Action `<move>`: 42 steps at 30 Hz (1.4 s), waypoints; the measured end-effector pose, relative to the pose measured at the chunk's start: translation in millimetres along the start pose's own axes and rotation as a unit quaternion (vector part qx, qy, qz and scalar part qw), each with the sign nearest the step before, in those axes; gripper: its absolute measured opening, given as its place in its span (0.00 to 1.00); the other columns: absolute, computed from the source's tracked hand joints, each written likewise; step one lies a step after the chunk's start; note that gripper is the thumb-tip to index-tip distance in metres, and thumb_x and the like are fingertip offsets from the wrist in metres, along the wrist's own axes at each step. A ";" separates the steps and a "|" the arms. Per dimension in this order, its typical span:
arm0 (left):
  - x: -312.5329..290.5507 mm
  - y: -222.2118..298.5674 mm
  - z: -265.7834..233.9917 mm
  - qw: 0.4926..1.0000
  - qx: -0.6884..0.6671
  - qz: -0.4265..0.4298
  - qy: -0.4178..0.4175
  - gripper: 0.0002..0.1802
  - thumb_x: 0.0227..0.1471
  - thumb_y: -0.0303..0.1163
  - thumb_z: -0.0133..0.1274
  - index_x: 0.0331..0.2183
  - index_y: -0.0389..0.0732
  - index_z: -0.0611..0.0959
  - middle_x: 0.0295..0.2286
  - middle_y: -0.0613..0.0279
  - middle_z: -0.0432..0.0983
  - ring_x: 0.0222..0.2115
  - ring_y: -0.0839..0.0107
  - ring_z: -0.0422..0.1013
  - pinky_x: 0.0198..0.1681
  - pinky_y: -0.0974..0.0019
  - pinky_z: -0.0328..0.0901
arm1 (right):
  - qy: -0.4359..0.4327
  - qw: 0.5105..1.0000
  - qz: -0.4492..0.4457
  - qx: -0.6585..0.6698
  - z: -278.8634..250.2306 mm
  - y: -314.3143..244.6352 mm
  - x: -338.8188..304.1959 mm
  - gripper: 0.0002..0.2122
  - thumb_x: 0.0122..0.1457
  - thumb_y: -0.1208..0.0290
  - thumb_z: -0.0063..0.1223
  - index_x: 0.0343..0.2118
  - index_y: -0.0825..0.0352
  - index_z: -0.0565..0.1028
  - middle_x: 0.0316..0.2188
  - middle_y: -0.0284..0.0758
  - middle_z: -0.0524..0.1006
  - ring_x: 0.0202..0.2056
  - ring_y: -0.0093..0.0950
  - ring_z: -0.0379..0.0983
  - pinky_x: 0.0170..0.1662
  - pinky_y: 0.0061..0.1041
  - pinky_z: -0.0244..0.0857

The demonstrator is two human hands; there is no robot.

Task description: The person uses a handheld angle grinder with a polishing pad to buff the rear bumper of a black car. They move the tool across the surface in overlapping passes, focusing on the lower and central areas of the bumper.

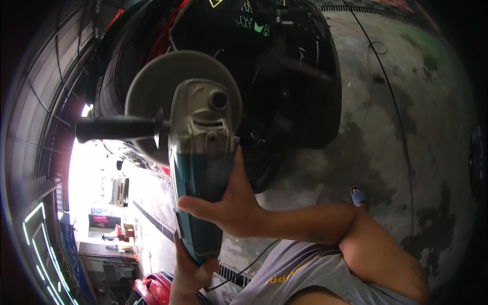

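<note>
A rotary polisher (195,183) with a teal body, metal gear head and wide round grey pad (150,81) is held up in front of me. Its black side handle (114,129) sticks out to the left, with no hand on it. My right hand (236,203) is closed around the middle of the body, thumb across the top. Lower down, my left hand (193,272) grips the rear end of the tool. Beyond the pad lies a glossy black car body panel (290,96) with light reflections. Whether the pad touches the panel cannot be made out.
A dark cable (399,114) crosses the stained concrete floor (361,152) at right. Another cord (259,256) runs by a floor drain grate (236,277). A foot in a blue slipper (358,195) stands at right. Something red and shiny (155,290) sits at lower left.
</note>
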State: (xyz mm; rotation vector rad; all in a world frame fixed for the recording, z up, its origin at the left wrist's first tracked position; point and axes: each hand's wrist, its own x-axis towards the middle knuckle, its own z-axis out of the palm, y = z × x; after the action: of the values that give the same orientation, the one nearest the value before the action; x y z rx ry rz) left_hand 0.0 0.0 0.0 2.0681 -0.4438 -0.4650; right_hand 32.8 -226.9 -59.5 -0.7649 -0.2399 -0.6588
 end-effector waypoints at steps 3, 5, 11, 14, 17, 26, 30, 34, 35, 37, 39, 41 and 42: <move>16.1 17.7 -0.2 0.998 -0.020 -0.032 -0.052 0.76 0.50 0.50 0.76 0.73 0.39 0.34 0.40 0.53 0.77 0.30 0.69 0.77 0.31 0.65 0.76 | 0.044 0.998 0.033 0.000 -3.6 -14.6 3.5 0.65 0.57 0.63 0.75 0.73 0.66 0.21 0.62 0.49 0.66 0.62 0.37 0.71 0.69 0.40 0.61; 10.9 17.0 4.6 0.993 -0.039 -0.085 -0.066 0.73 0.50 0.51 0.75 0.72 0.38 0.37 0.38 0.54 0.77 0.29 0.70 0.77 0.29 0.65 0.76 | 0.073 0.996 0.059 0.005 -4.1 -17.3 -9.9 0.66 0.57 0.60 0.76 0.73 0.69 0.21 0.60 0.50 0.69 0.61 0.36 0.71 0.69 0.39 0.61; 28.9 20.4 35.3 0.987 -0.075 -0.073 -0.126 0.55 0.57 0.50 0.67 0.67 0.39 0.49 0.32 0.55 0.76 0.25 0.69 0.77 0.27 0.65 0.75 | 0.098 0.991 0.048 -0.078 -31.9 -36.6 -2.0 0.65 0.58 0.53 0.75 0.72 0.79 0.25 0.60 0.52 0.69 0.62 0.38 0.70 0.69 0.35 0.60; 33.3 38.3 53.8 0.987 -0.072 -0.070 -0.123 0.50 0.59 0.49 0.65 0.66 0.38 0.52 0.31 0.55 0.76 0.24 0.70 0.76 0.26 0.64 0.75 | 0.108 0.990 0.049 -0.081 -43.1 -41.4 10.3 0.64 0.58 0.52 0.75 0.72 0.81 0.28 0.61 0.52 0.69 0.62 0.38 0.70 0.69 0.35 0.60; 47.7 61.8 72.7 0.988 -0.066 -0.077 -0.120 0.46 0.60 0.47 0.64 0.64 0.38 0.54 0.30 0.55 0.75 0.23 0.69 0.76 0.26 0.64 0.74 | 0.109 0.989 0.063 -0.083 -57.5 -61.6 28.6 0.64 0.58 0.52 0.75 0.72 0.81 0.29 0.61 0.52 0.70 0.62 0.38 0.71 0.69 0.35 0.60; 11.4 46.6 76.2 0.983 -0.124 -0.075 -0.112 0.51 0.60 0.39 0.63 0.68 0.40 0.45 0.37 0.53 0.74 0.26 0.69 0.76 0.28 0.63 0.76 | 0.065 0.992 0.069 -0.078 -50.5 -76.3 8.9 0.64 0.58 0.58 0.75 0.73 0.77 0.26 0.61 0.48 0.68 0.60 0.36 0.72 0.68 0.36 0.61; 11.8 18.4 132.4 0.984 -0.099 -0.120 -0.091 0.58 0.59 0.32 0.64 0.71 0.41 0.38 0.39 0.51 0.74 0.28 0.70 0.76 0.29 0.63 0.75 | 0.072 0.983 0.119 -0.120 -113.1 -72.4 -21.9 0.61 0.58 0.63 0.74 0.73 0.72 0.27 0.62 0.48 0.67 0.60 0.36 0.72 0.67 0.37 0.63; 46.5 57.0 185.2 0.978 0.030 -0.178 -0.106 0.58 0.59 0.34 0.65 0.71 0.38 0.40 0.42 0.42 0.75 0.36 0.63 0.79 0.38 0.59 0.76 | 0.145 0.967 0.191 -0.087 -167.5 -85.8 -29.5 0.40 0.61 0.66 0.69 0.68 0.68 0.52 0.54 0.42 0.72 0.53 0.30 0.75 0.57 0.32 0.72; 50.1 50.9 197.2 0.978 0.055 -0.162 -0.120 0.59 0.59 0.35 0.66 0.71 0.37 0.40 0.44 0.38 0.75 0.39 0.58 0.79 0.43 0.57 0.75 | 0.165 0.959 0.216 -0.075 -182.8 -86.7 -35.1 0.36 0.62 0.66 0.68 0.66 0.68 0.57 0.52 0.41 0.73 0.52 0.29 0.76 0.55 0.31 0.73; 59.9 39.8 215.3 0.974 0.101 -0.137 -0.149 0.60 0.58 0.38 0.67 0.71 0.34 0.41 0.46 0.34 0.75 0.41 0.55 0.79 0.47 0.55 0.73 | 0.222 0.958 0.182 -0.022 -216.9 -71.4 -56.7 0.29 0.62 0.66 0.67 0.62 0.67 0.64 0.49 0.39 0.75 0.49 0.27 0.77 0.51 0.30 0.75; 67.0 43.9 231.9 0.967 0.127 -0.140 -0.169 0.61 0.58 0.38 0.68 0.72 0.34 0.40 0.44 0.40 0.76 0.34 0.63 0.77 0.40 0.60 0.73 | 0.264 0.947 0.183 0.031 -229.4 -75.1 -62.5 0.29 0.63 0.67 0.66 0.62 0.67 0.64 0.49 0.38 0.75 0.47 0.26 0.77 0.50 0.30 0.76; 72.2 51.7 240.3 0.965 0.140 -0.134 -0.180 0.62 0.57 0.36 0.69 0.72 0.34 0.40 0.42 0.44 0.76 0.29 0.69 0.77 0.34 0.65 0.74 | 0.275 0.942 0.180 0.060 -232.1 -83.7 -59.5 0.29 0.63 0.67 0.66 0.63 0.67 0.63 0.49 0.37 0.75 0.46 0.26 0.77 0.49 0.30 0.76; 72.1 53.7 243.0 0.964 0.147 -0.123 -0.182 0.61 0.57 0.35 0.69 0.72 0.34 0.41 0.42 0.43 0.76 0.29 0.69 0.77 0.35 0.64 0.74 | 0.269 0.944 0.179 0.064 -231.5 -91.7 -58.9 0.29 0.63 0.67 0.65 0.63 0.67 0.63 0.49 0.36 0.75 0.45 0.26 0.77 0.49 0.29 0.75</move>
State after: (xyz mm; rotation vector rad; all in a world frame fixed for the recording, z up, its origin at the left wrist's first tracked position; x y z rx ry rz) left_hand -63.7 -236.9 -83.4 2.3431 -0.4950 -0.9887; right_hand -77.8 -412.3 -196.7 -0.4614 0.3491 -0.4775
